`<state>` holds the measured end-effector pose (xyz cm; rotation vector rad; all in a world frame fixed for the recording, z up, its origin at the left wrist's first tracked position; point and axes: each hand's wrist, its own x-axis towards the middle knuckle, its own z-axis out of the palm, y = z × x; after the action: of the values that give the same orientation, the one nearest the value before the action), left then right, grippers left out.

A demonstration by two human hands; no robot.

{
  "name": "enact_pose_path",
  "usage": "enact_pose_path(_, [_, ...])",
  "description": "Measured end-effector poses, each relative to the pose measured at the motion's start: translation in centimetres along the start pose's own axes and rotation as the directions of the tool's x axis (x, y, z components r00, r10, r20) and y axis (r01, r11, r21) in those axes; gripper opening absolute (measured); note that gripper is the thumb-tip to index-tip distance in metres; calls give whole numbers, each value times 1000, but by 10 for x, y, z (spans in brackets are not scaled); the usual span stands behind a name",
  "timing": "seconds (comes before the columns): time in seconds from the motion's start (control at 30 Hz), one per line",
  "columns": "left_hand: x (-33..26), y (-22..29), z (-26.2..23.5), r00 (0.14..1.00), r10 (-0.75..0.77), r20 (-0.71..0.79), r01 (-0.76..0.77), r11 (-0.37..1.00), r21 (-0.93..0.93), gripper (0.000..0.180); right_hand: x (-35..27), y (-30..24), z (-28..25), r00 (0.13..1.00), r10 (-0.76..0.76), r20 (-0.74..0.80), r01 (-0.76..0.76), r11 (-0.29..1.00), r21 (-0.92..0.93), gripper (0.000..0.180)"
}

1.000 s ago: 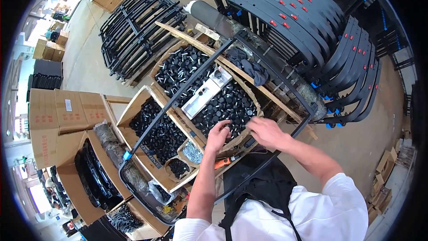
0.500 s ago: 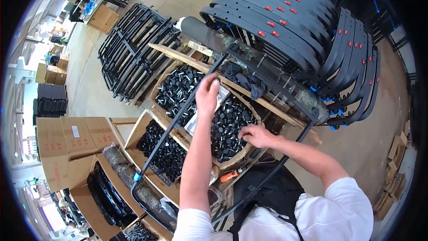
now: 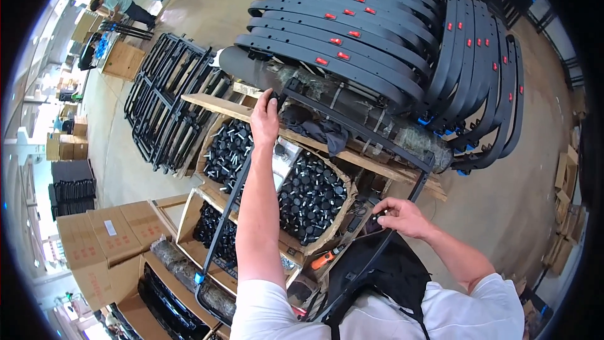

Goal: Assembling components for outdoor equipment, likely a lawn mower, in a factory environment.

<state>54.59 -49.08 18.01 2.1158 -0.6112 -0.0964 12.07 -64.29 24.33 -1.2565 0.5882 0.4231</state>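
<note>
A black rectangular metal frame (image 3: 355, 121) lies across the boxes in front of me. At its far left corner my left hand (image 3: 264, 119) is closed, its fingertips pinching a dark round piece that looks like one of the levelling feet. My right hand (image 3: 406, 219) is over the frame's right bar, thumb and fingers closed on a black levelling foot (image 3: 381, 213), partly hidden by the fingers. Many such feet, with black disc heads and silver threaded stems (image 3: 311, 198), fill the carton (image 3: 336, 239) between my arms.
More feet fill another carton compartment (image 3: 228, 151), with small dark parts (image 3: 211, 223) nearer me. An orange-handled tool (image 3: 324, 259) lies by the carton. Curved black panels with red pieces (image 3: 352, 50) stand stacked beyond. Black frames (image 3: 167, 101) are piled at far left, near brown cartons (image 3: 107, 239).
My right hand has come up out of the carton of feet and moved right to the frame's bar, with a foot in its fingers. My left hand has moved to the frame's far left corner.
</note>
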Motion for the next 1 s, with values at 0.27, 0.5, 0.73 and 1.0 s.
enact_pose_path(0.27, [4, -6, 6, 975, 214, 61, -214, 977, 6, 38, -13, -7, -10, 968, -208, -142, 159, 943, -293, 28])
enact_pose_path(0.5, [11, -18, 10, 986, 165, -25, -164, 986, 24, 31, -35, -25, -32, 918, -191, -348, 47, 923, -382, 33])
enact_pose_path(0.73, [10, -21, 21, 999, -40, 30, 45, 975, -218, 34, -46, -9, -79, 673, -546, -499, 55, 709, -703, 33])
enact_pose_path(1.0, [7, -24, 14, 994, 98, -41, -102, 990, -94, 34, -39, -8, -71, 722, -589, -362, 77, 589, -804, 32])
